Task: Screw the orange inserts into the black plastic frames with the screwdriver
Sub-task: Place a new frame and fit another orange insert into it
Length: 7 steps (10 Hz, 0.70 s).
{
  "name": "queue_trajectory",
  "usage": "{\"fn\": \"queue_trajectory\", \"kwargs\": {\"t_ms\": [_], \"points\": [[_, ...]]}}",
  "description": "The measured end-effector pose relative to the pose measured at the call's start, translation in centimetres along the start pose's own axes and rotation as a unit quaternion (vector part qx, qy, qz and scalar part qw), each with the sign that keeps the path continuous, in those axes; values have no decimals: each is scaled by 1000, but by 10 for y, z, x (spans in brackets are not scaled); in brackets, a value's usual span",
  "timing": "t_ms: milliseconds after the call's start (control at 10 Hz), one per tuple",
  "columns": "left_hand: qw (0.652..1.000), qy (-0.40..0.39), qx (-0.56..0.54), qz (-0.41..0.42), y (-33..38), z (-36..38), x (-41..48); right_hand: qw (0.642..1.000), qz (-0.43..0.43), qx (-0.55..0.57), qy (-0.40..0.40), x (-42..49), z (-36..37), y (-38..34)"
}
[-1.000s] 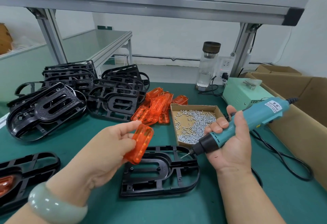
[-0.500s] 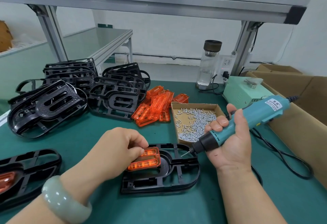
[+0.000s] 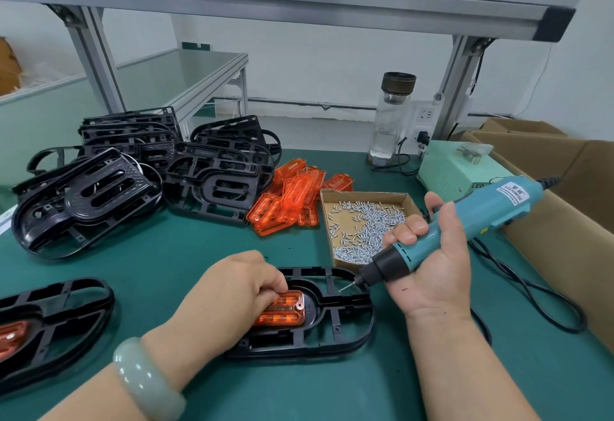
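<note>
The green worktop (image 3: 186, 254) carries a big pile of black frames (image 3: 133, 168) at the far left. Nearer, a frame with its insert already in lies at the left edge (image 3: 66, 314). The black frame being worked on (image 3: 335, 331) lies flat in the near middle.

The screwdriver (image 3: 465, 224) slants down to the left in the right hand (image 3: 432, 274), whose fingers and thumb are wrapped round its teal barrel. It has hardly shifted in the last second. The left hand (image 3: 232, 294) has moved, though: a second ago it held the orange insert (image 3: 282, 309) up clear of the frame. Now the insert lies flat in the frame's central recess, and bent fingers grip its left end to keep it down.

That reads as the seating step done and the driving step next. The insert's far right screw hole (image 3: 300, 305) is uncovered, and the bit tip (image 3: 345, 286) hangs just right of it, above the frame and not touching. Whether a screw sits on the bit cannot be told.

Spare orange inserts (image 3: 292, 194) are heaped beyond, beside the cardboard tray (image 3: 365, 193) of loose screws (image 3: 372, 231).
</note>
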<state>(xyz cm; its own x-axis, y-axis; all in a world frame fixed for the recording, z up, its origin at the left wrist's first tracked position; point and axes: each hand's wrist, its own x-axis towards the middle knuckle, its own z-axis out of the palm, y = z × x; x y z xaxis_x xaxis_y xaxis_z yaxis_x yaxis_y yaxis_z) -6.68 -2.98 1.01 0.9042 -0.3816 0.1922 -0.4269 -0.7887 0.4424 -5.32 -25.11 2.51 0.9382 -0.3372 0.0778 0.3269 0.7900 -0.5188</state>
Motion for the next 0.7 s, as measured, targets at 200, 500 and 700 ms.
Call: {"fn": "queue_trajectory", "kwargs": {"t_ms": [200, 500, 700], "points": [[999, 23, 32, 26, -1, 2, -5, 1000, 0, 0, 1, -1, 1, 0], [997, -65, 26, -36, -14, -18, -10, 1000, -1, 1, 6, -1, 2, -1], [998, -32, 57, -15, -7, -18, -16, 1000, -1, 2, 5, -1, 2, -2]]}}
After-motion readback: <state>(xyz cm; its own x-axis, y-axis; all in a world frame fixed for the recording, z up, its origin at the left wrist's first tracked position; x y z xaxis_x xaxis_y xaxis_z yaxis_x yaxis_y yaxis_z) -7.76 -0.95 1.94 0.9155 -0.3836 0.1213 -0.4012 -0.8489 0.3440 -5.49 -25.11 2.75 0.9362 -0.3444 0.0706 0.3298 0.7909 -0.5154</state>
